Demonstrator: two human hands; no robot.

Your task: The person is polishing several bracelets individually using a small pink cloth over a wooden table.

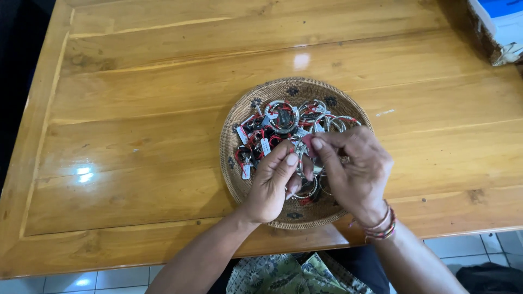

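Note:
A round woven basket tray [234, 114] lies on a wooden table [141, 125], filled with several silver, red and black bracelets [283, 117] that carry small white tags. My left hand [272, 182] and my right hand [354, 169] meet over the near half of the tray. Together they pinch one thin silver bracelet [301, 153] between thumbs and forefingers. Part of that bracelet is hidden behind my fingers. Beaded bands circle my right wrist [379, 227].
A white and blue box [504, 24] sits at the table's far right corner. Below the table's near edge I see a tiled floor [76, 282] and patterned green cloth on my lap [283, 275]. A dark bag [490, 277] lies at lower right.

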